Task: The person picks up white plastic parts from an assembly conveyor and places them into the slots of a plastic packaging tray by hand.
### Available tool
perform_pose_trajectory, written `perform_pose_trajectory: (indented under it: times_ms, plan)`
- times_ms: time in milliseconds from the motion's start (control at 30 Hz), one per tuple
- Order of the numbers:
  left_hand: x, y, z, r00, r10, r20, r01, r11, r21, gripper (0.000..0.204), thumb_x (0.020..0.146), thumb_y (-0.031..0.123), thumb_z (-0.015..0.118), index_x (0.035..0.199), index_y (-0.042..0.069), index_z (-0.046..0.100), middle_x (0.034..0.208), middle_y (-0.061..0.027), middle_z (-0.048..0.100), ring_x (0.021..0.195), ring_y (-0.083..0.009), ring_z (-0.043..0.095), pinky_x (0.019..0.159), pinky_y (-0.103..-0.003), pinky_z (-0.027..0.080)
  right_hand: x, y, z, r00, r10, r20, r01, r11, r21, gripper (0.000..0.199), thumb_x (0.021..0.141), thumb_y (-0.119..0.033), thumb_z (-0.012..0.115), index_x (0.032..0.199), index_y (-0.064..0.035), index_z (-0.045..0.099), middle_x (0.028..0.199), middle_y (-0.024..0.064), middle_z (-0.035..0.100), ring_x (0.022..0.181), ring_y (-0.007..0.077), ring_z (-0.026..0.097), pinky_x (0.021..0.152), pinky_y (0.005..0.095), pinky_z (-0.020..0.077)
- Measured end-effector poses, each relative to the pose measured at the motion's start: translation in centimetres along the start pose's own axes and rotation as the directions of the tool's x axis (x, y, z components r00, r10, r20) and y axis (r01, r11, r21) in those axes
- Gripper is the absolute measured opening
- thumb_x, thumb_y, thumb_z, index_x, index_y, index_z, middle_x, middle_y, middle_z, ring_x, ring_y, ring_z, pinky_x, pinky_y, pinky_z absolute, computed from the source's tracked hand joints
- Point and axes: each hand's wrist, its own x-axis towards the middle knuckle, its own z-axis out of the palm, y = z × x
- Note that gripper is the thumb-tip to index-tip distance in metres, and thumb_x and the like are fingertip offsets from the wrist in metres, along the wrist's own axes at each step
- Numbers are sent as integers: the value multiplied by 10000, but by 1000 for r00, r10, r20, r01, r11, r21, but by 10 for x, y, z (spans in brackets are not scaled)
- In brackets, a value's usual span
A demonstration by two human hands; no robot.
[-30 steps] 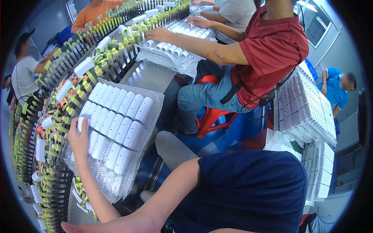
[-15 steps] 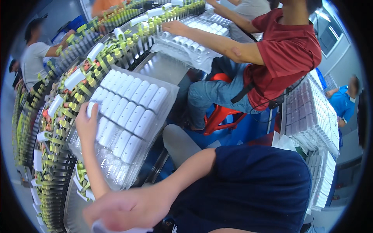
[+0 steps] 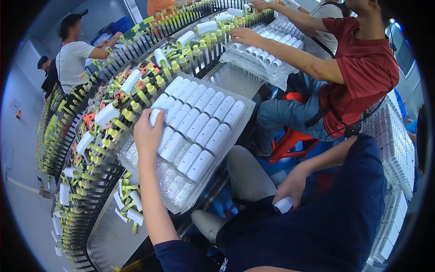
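Note:
A clear plastic tray (image 3: 177, 199) filled with rows of white oblong plastic casings (image 3: 197, 125) lies tilted in front of me; some of its nearer pockets hold no casing. At the tray's left edge, my left hand (image 3: 148, 135) is closed around a white casing (image 3: 155, 117), thumb and fingers on its sides. Down by my lap, my right hand (image 3: 292, 185) grips another white casing (image 3: 284, 205), whose lower end shows below the fingers. Part of that casing is hidden in the palm.
Along the left curves a conveyor (image 3: 86, 195) of black slats with yellow-green pegs and white casings. Loose green-and-white parts (image 3: 129, 204) lie on a metal ledge (image 3: 102, 240). A co-worker in a red shirt (image 3: 362, 68) sits at the right by another tray (image 3: 253, 68). Stacked trays (image 3: 389, 149) stand behind.
My right hand has swung from the lower left, where it was blurred, to the right beside my lap. The left hand stays on its casing at the tray. The whole view has shifted.

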Motion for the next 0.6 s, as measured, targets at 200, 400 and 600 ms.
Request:
perform_pose_trajectory:
  times_ms: [200,400,600]
  plan:
    - [2,0,0,1000,13,0,-13,1000,-7,360,886,364,664,1022,32,654,891,-214,686,849,-394,657,752,-422,501,-16,6,3,994,-96,48,90,989,113,528,814,-197,776,1238,-23,515,1170,147,600,1126,269,572,912,416,500]
    - [2,-2,1,1000,25,-7,-25,1000,2,377,882,372,668,1023,23,649,896,-218,685,856,-402,657,761,-430,500,-11,1,8,985,-156,-71,163,980,110,472,789,-152,783,1172,-14,543,1092,130,623,1067,256,592,887,401,497]
    - [4,1,4,999,29,-21,-29,1000,6,361,887,326,689,1037,0,651,864,-182,686,794,-284,659,754,-364,497,-7,-21,10,981,-123,-153,135,988,71,450,766,-122,765,1149,-9,559,1043,129,634,992,256,617,849,384,505]
